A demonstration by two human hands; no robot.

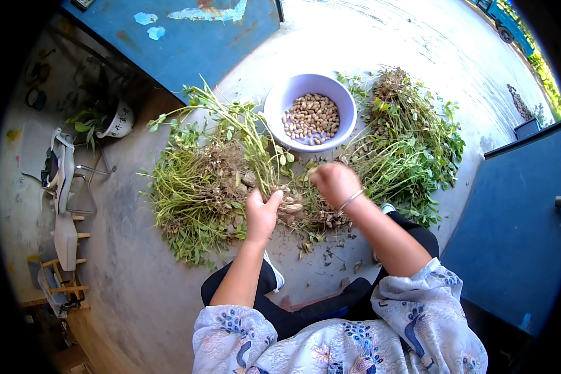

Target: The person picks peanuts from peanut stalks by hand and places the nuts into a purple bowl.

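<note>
My left hand (262, 214) grips the base of a peanut plant (257, 154), its leafy stems pointing up and away from me. Peanut pods (290, 204) hang at the roots beside my thumb. My right hand (335, 183), blurred and wearing a bangle, is raised just right of those roots, below the basin. Its fingers are curled; whether a pod is inside them is hard to make out. Beyond both hands stands a lavender plastic basin (349, 122), its bottom partly covered with picked peanuts (311, 117).
Peanut plants lie heaped at left (187, 191) and right (411, 149). Soil crumbs and leaf scraps (329, 257) dot the concrete floor (149, 290). Blue metal doors stand at upper left (187, 51) and right (509, 224). A potted plant (118, 122) and stools (68, 243) are along the left.
</note>
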